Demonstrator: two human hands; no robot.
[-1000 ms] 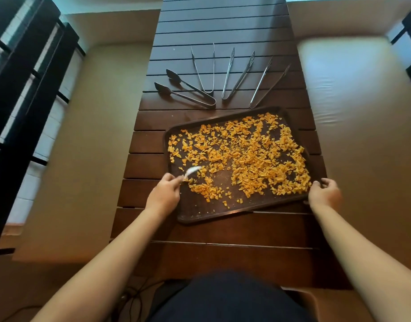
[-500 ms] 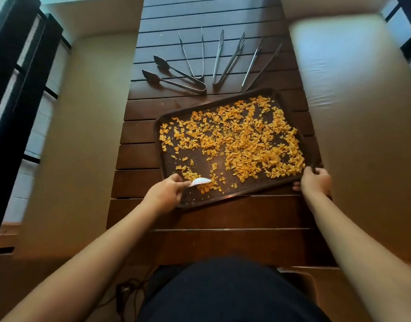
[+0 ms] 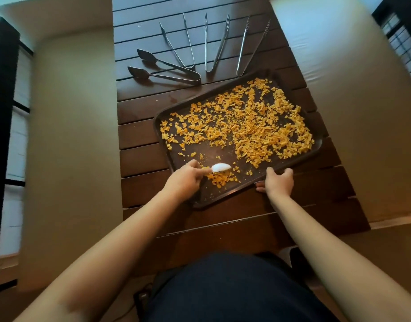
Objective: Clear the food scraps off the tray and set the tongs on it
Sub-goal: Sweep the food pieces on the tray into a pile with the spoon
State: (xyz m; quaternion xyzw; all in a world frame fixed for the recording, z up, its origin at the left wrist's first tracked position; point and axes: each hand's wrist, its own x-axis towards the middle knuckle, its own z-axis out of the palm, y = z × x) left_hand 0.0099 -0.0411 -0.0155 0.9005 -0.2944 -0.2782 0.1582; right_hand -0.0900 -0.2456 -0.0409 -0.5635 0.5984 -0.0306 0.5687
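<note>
On the slatted table (image 3: 139, 159), the tray (image 3: 316, 147) sits askew; left hand (image 3: 186, 180) pinches a white scraper (image 3: 220, 167), right hand (image 3: 278, 182) grips the six-o'clock rim. Scraps (image 3: 253, 126) look light, crumbly; tongs (image 3: 167, 70) at twelve, probably stiff, slick.

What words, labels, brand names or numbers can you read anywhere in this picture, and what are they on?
None: no readable text shows on the tray, the four tongs, the white scraper or the wooden table.
</note>
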